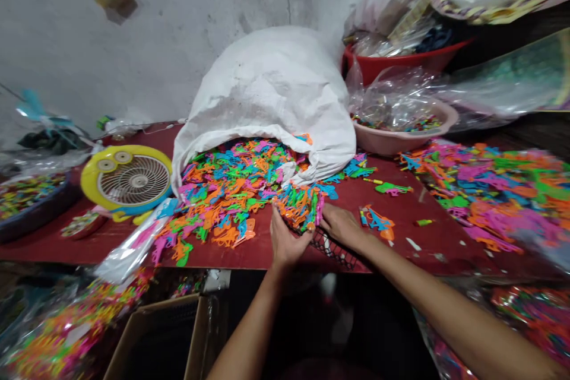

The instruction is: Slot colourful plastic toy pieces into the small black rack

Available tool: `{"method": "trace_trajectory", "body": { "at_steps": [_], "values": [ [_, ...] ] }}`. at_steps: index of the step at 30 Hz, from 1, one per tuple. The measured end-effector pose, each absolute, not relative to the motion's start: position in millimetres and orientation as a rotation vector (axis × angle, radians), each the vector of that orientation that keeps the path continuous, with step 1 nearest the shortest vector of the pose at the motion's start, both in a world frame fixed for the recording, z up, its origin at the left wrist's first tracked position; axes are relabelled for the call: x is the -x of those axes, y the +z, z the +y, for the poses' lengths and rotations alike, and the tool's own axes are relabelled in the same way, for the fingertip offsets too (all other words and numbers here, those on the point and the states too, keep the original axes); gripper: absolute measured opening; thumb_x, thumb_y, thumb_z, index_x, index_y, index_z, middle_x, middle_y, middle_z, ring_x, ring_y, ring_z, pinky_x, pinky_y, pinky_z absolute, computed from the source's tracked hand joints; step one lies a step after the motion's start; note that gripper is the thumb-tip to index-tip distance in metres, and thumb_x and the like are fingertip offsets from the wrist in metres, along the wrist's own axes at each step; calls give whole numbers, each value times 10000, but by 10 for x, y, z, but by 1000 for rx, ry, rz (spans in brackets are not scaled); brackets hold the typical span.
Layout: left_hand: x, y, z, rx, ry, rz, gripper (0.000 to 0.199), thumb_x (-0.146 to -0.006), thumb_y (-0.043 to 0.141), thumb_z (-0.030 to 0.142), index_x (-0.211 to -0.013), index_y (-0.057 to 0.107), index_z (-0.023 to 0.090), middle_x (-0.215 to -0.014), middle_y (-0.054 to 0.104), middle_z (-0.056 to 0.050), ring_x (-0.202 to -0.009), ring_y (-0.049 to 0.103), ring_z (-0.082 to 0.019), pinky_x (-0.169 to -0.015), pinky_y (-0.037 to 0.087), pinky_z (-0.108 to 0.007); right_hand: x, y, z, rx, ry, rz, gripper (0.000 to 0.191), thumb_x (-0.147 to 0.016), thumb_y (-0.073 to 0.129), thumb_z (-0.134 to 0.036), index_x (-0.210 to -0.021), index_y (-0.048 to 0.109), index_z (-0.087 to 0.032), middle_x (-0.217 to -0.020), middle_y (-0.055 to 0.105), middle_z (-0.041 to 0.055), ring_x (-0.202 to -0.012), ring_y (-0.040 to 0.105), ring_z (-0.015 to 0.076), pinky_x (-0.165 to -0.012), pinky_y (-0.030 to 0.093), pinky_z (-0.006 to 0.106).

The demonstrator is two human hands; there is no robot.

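We see the left hand (pixel 289 238) and right hand (pixel 342 227) together, pressing a wad of neon plastic pieces (pixel 299 208) between them — at the red worktop (pixel 427 228)'s near edge — above a dark mesh basket (pixel 333 250), before a white woven sack (pixel 267 89).

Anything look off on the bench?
The white woven sack lies slumped on its side, with colourful plastic pieces spilled across the red table. A dark mesh basket, between the left hand and right hand, sits right at the table edge.
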State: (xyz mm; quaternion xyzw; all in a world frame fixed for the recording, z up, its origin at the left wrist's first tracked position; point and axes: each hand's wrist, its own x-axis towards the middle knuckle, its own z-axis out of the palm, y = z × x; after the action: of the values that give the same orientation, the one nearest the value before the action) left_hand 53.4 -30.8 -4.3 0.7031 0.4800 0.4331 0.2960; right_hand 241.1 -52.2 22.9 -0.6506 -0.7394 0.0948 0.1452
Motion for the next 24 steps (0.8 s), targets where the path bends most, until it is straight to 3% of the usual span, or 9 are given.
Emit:
{"method": "trace_trajectory", "body": {
  "at_steps": [3,7,12,18,20,24],
  "values": [
    [-573,-63,-293,-1845,1221,1313,1257,-659,812,507,-1574,41,123,-1628,218,-241,-1513,261,-375,-1222,280,-522,-2515,267,-611,1796,298,-2159,256,-986,463,-300,-1126,642,-182,-1065,673,95,-991,625,191,-832,447,276],
    [-594,-121,-262,-1862,1239,1372,1087,-708,754,474,-1552,170,115,-1559,361,-244,-1455,369,-387,-1189,328,-530,-3011,349,-726,1831,192,-2005,314,-995,428,-324,-1179,651,-201,-1113,669,96,-993,626,204,-851,458,306],
    [-618,-146,-274,-1910,1280,1460,1012,-716,741,510,-1512,272,96,-1436,519,-253,-1333,520,-389,-1111,409,-528,-3930,477,-665,2309,-226,-1722,384,-989,387,-345,-1086,701,-146,-1084,655,158,-1018,600,268,-813,443,343],
    [-639,-83,-293,-1859,1223,1518,950,-756,715,523,-1499,304,97,-1399,559,-253,-1298,552,-397,-1096,414,-542,-4249,385,-392,2249,-130,-2033,412,-931,461,-177,-1272,689,-215,-1125,680,138,-974,603,242,-834,426,340],
    [-636,-55,-294,-1850,1198,1503,935,-768,714,517,-1505,298,121,-1421,546,-238,-1310,544,-390,-1102,415,-533,-4200,326,-330,2171,-19,-2075,375,-871,573,-162,-1201,736,-234,-1083,699,135,-875,628,226,-754,428,319],
    [-643,1,-321,-1850,1162,1492,986,-754,745,510,-1523,257,131,-1480,489,-231,-1387,476,-375,-1137,400,-494,-4134,278,-299,2018,31,-1900,167,-777,699,-100,-846,813,-202,-1001,739,116,-740,638,151,-662,398,266]
  ]
}}
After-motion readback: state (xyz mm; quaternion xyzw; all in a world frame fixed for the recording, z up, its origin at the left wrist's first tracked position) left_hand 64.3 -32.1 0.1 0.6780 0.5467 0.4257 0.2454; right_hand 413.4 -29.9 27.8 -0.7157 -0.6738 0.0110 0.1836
